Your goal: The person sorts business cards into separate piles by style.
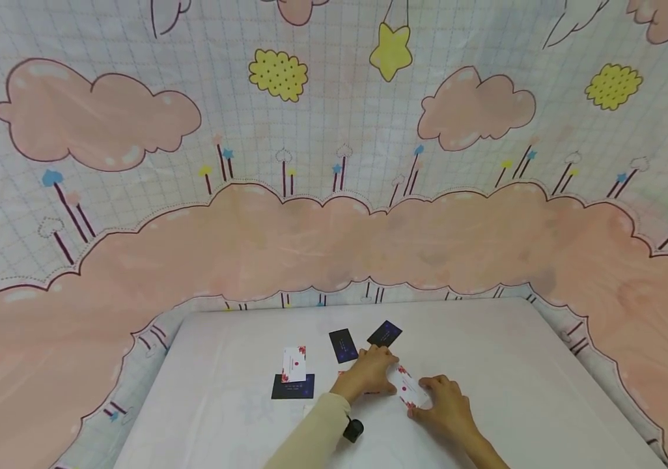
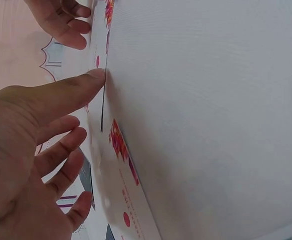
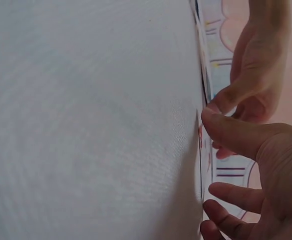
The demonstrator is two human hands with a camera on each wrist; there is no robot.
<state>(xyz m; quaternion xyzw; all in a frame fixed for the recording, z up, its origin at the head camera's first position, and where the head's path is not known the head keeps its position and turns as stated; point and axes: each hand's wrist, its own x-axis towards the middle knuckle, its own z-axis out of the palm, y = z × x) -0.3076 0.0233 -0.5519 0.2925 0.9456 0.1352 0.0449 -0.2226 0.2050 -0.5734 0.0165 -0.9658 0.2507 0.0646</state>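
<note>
Tabletop [image 1: 521,365] — curved fingers [image 1: 436,383] hold card [image 1: 408,387]

White table [image 1: 222,345] bearing black cards [image 1: 342,345], red-and-white cards [image 2: 132,200].

Can't pin the room type; looks like a screened-off tabletop booth. White table [image 1: 515,371], with a cartoon-print sheet [image 1: 346,117] wrapping its back and both sides: pink clouds [image 1: 477,107], hanging yellow star [image 1: 391,53], dashed grid. Reads nursery-style decor.
</note>
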